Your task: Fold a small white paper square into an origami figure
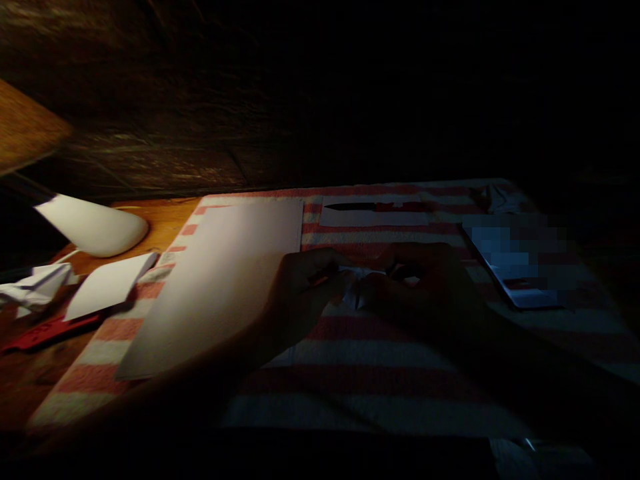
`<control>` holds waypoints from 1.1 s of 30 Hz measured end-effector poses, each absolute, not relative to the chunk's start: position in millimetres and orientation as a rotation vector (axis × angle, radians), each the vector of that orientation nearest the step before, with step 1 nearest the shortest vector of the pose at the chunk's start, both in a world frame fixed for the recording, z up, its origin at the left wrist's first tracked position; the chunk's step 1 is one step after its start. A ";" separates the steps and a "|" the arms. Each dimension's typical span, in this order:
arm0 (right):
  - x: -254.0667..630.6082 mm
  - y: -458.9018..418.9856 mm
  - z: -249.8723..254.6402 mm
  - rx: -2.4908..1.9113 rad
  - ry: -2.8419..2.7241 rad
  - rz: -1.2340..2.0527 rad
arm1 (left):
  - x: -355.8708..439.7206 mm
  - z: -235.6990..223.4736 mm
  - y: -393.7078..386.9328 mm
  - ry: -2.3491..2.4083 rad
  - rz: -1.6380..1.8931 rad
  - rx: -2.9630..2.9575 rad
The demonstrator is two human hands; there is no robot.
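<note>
Over the striped cloth, a small folded piece of white paper [354, 291] is pinched between my two hands. My left hand [313, 277] grips its left side, fingers bent toward the thumb. From the right, my right hand [425, 283] closes on the other side, mostly in deep shadow. The paper's folds stand up in the middle, but the fingers hide much of its shape. Under and beside my left forearm lies a large white sheet of paper [235, 267].
A knife [375, 207] with a red handle rests on a paper strip behind my hands. To the right lies a flat lit device, partly pixelated [520, 267]. Leftward are a lamp [100, 230], folded paper [40, 287], a white sheet [110, 283] and a red object [53, 330].
</note>
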State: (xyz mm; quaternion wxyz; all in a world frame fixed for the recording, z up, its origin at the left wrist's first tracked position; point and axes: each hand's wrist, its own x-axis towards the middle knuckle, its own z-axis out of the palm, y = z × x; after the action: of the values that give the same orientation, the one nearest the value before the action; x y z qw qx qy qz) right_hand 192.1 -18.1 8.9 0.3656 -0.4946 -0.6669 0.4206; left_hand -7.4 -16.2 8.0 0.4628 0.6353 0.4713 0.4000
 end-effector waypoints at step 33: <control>195.9 -0.3 1.4 -1.102 -1.544 1.577 | 0.1 2.1 -5.8 1.106 0.765 1.265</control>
State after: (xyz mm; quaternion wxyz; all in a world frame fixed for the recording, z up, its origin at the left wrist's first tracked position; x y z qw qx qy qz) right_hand 195.9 -0.3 1.4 0.3311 -0.4214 -0.5907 0.6032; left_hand 0.1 -5.8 2.1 0.6035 0.5463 0.4779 0.3303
